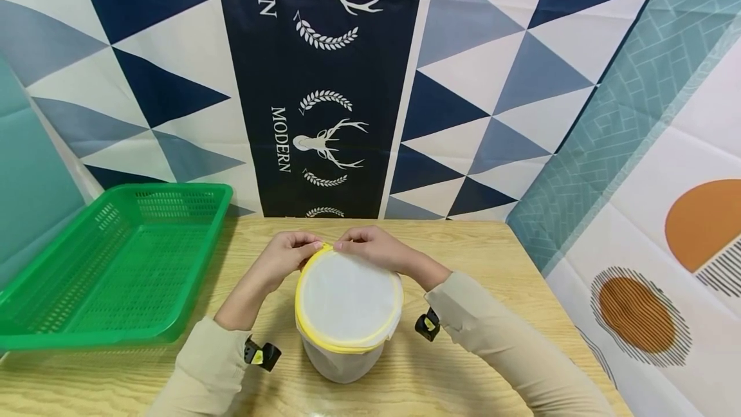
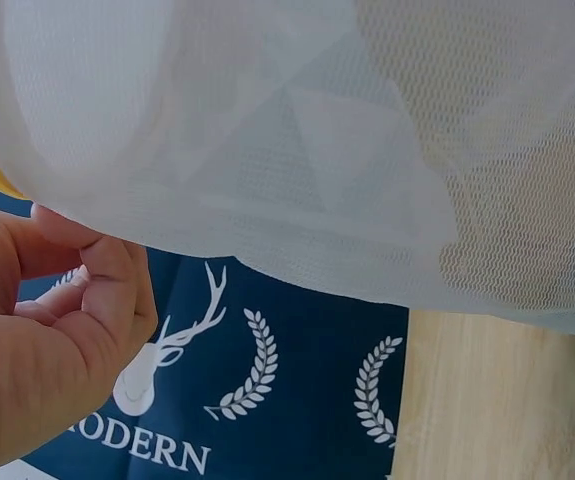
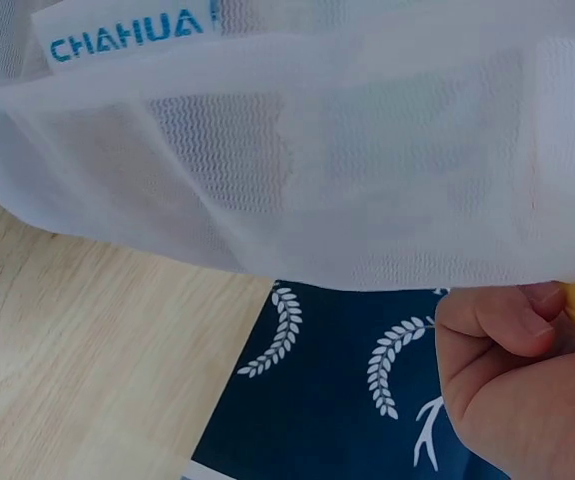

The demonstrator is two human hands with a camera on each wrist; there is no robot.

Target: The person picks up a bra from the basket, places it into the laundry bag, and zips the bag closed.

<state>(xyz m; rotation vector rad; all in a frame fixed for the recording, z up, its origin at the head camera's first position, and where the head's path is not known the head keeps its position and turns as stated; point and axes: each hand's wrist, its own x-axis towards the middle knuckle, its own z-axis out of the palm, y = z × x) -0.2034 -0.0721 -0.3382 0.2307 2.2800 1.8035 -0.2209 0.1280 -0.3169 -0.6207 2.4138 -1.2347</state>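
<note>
A white mesh laundry bag, round like a drum with a yellow zipper around its top, stands upright on the table. At the far left of its rim, my left hand pinches the yellow edge between thumb and fingers. Close beside it, my right hand grips the same rim, thumb on top. The left wrist view has the left hand's curled fingers at the mesh. A tag reading CHAHUA shows through the mesh in the right wrist view, where the right hand holds the yellow part.
To the left on the wooden table sits a green plastic basket with slotted sides. A patterned cloth with deer and triangles hangs behind the table, and another patterned cloth runs along the right side.
</note>
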